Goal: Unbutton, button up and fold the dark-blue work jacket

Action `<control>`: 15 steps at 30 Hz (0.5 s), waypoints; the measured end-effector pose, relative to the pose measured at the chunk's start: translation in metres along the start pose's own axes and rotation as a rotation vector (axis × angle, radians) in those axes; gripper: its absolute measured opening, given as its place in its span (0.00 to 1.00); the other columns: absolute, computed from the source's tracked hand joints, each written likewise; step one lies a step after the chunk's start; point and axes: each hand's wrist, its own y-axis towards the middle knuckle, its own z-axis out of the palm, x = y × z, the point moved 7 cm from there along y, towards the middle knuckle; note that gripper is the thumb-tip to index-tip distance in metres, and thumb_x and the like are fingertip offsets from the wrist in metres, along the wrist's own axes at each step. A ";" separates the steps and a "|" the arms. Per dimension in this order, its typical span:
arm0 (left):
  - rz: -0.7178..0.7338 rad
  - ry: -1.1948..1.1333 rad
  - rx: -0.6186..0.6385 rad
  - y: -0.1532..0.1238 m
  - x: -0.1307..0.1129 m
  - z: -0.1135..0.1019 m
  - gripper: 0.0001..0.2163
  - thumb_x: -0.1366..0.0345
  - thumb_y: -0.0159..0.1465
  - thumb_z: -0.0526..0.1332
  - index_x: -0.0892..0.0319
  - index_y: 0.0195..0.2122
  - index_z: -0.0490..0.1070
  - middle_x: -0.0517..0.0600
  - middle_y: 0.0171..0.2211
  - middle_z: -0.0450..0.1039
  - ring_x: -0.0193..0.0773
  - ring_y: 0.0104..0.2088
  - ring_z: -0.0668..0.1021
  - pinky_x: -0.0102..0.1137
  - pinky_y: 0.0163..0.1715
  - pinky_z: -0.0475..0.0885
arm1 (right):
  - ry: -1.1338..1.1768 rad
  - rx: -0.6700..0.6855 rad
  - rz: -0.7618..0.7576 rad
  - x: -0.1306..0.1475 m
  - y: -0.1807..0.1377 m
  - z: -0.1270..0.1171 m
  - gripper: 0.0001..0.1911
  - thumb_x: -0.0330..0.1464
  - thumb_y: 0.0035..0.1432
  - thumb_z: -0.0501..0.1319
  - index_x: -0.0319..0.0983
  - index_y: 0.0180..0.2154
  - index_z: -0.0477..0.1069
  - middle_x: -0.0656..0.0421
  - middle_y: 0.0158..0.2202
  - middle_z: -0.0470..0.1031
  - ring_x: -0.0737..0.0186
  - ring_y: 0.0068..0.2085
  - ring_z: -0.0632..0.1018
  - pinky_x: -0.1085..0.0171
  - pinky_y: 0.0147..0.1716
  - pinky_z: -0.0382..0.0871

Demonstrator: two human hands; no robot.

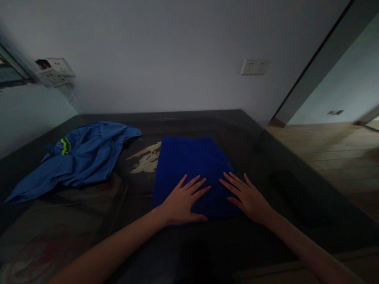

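Observation:
A dark blue folded garment lies flat in the middle of a dark glossy table. My left hand rests palm down on its near left part, fingers spread and stretched out. My right hand lies flat on its near right edge, fingers also spread. Neither hand holds anything.
A crumpled lighter blue garment with a yellow-green mark lies on the table's left side. A pale pattern shows on the tabletop between the two garments. Wall sockets sit behind. The table's right edge drops to a wooden floor.

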 end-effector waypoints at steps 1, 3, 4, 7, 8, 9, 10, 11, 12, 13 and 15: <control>-0.004 0.000 0.000 0.000 0.000 0.001 0.41 0.36 0.57 0.52 0.49 0.67 0.43 0.52 0.68 0.42 0.51 0.67 0.47 0.55 0.62 0.39 | 0.016 0.005 0.023 -0.007 -0.004 0.000 0.28 0.45 0.65 0.49 0.51 0.64 0.47 0.58 0.66 0.52 0.51 0.66 0.53 0.35 0.60 0.44; -0.011 -0.002 0.001 0.001 0.001 0.002 0.40 0.37 0.57 0.53 0.49 0.67 0.43 0.52 0.68 0.42 0.51 0.67 0.47 0.55 0.62 0.40 | 0.079 -0.002 0.079 -0.021 -0.013 -0.003 0.28 0.45 0.64 0.50 0.51 0.64 0.49 0.58 0.66 0.53 0.50 0.66 0.52 0.34 0.60 0.42; -0.012 -0.004 0.002 0.000 0.001 0.002 0.40 0.37 0.57 0.54 0.49 0.66 0.43 0.52 0.68 0.42 0.51 0.67 0.47 0.55 0.62 0.40 | 0.130 -0.025 0.119 -0.028 -0.019 -0.006 0.29 0.46 0.64 0.50 0.50 0.64 0.50 0.57 0.65 0.54 0.50 0.66 0.52 0.34 0.60 0.42; 0.000 -0.015 0.006 -0.001 -0.001 0.000 0.39 0.39 0.58 0.54 0.49 0.66 0.45 0.52 0.68 0.43 0.51 0.67 0.48 0.56 0.62 0.40 | 0.328 -0.191 0.313 -0.048 -0.043 -0.024 0.26 0.45 0.64 0.51 0.45 0.61 0.57 0.53 0.61 0.63 0.51 0.62 0.63 0.43 0.59 0.55; 0.006 -0.020 0.006 -0.001 -0.002 -0.002 0.37 0.40 0.59 0.54 0.49 0.66 0.46 0.52 0.68 0.44 0.51 0.67 0.48 0.56 0.62 0.40 | 0.381 -0.253 0.380 -0.053 -0.053 -0.030 0.24 0.45 0.63 0.51 0.43 0.57 0.62 0.52 0.57 0.68 0.52 0.58 0.68 0.46 0.56 0.61; 0.011 -0.024 0.004 0.000 -0.002 -0.005 0.35 0.42 0.61 0.53 0.49 0.66 0.47 0.52 0.67 0.44 0.50 0.67 0.48 0.56 0.62 0.40 | 0.415 -0.297 0.433 -0.056 -0.062 -0.035 0.21 0.45 0.62 0.53 0.43 0.52 0.67 0.52 0.52 0.73 0.53 0.53 0.73 0.49 0.53 0.65; 0.013 -0.026 -0.001 0.001 -0.002 -0.008 0.33 0.43 0.62 0.53 0.49 0.65 0.48 0.51 0.67 0.45 0.49 0.67 0.48 0.56 0.62 0.41 | 0.431 -0.315 0.466 -0.055 -0.070 -0.038 0.18 0.45 0.61 0.55 0.42 0.46 0.71 0.53 0.47 0.75 0.53 0.48 0.75 0.51 0.50 0.68; 0.014 -0.025 -0.010 0.003 -0.002 -0.012 0.31 0.45 0.63 0.52 0.49 0.65 0.50 0.51 0.67 0.46 0.48 0.67 0.49 0.55 0.63 0.41 | 0.433 -0.311 0.478 -0.052 -0.075 -0.039 0.15 0.45 0.59 0.57 0.43 0.40 0.73 0.55 0.42 0.77 0.54 0.45 0.76 0.52 0.47 0.70; 0.013 -0.021 -0.023 0.005 -0.001 -0.016 0.29 0.47 0.64 0.52 0.48 0.64 0.51 0.51 0.67 0.47 0.48 0.66 0.49 0.55 0.63 0.41 | 0.426 -0.292 0.476 -0.048 -0.079 -0.039 0.14 0.45 0.58 0.59 0.43 0.36 0.74 0.56 0.38 0.77 0.54 0.42 0.76 0.53 0.44 0.70; 0.010 -0.015 -0.040 0.008 0.001 -0.019 0.27 0.48 0.65 0.52 0.49 0.64 0.52 0.50 0.67 0.48 0.47 0.66 0.50 0.55 0.63 0.42 | 0.412 -0.268 0.470 -0.042 -0.081 -0.037 0.13 0.45 0.56 0.60 0.43 0.33 0.74 0.56 0.36 0.76 0.54 0.41 0.76 0.53 0.42 0.70; -0.013 0.002 -0.073 0.013 0.008 -0.025 0.26 0.49 0.66 0.51 0.49 0.63 0.54 0.50 0.66 0.50 0.46 0.66 0.51 0.54 0.63 0.42 | 0.370 -0.238 0.464 -0.029 -0.081 -0.032 0.11 0.44 0.53 0.64 0.43 0.32 0.74 0.57 0.34 0.75 0.53 0.39 0.75 0.53 0.40 0.69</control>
